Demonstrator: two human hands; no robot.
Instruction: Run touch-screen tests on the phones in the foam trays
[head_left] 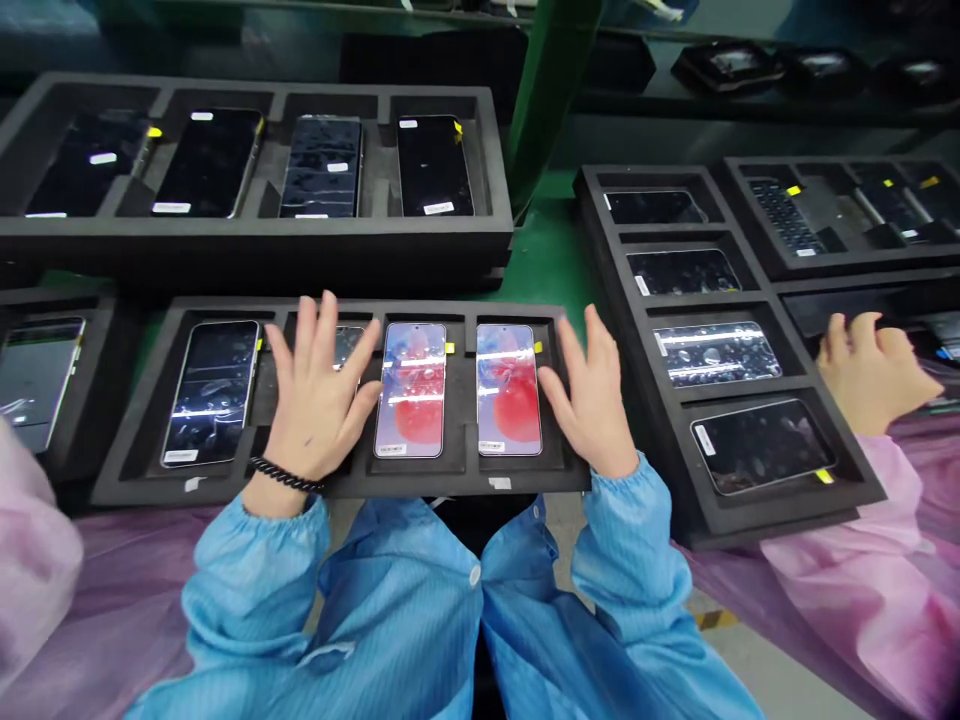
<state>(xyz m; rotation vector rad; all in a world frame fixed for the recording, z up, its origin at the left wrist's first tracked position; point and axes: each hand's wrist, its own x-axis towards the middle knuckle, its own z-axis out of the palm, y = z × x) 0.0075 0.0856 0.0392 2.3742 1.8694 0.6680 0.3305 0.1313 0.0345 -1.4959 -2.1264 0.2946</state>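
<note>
A black foam tray (142,440) lies right in front of me with several phones in its slots. Two phones (411,388) (508,388) in the middle show a lit red and blue picture. A dark phone (211,392) sits in the leftmost slot. My left hand (319,400) is spread flat, fingers apart, over the second phone (349,345), hiding most of it. My right hand (596,395) rests open at the tray's right end, beside the right lit phone. Both sleeves are blue, and a black band circles my left wrist.
Another foam tray (255,245) with dark phones stands behind. A tray (757,520) of dark phones lies to the right, with more trays (757,215) beyond. A person's hand (870,370) in a pink sleeve works at the far right. A pink sleeve (30,560) shows at the left. A green post (551,90) rises behind.
</note>
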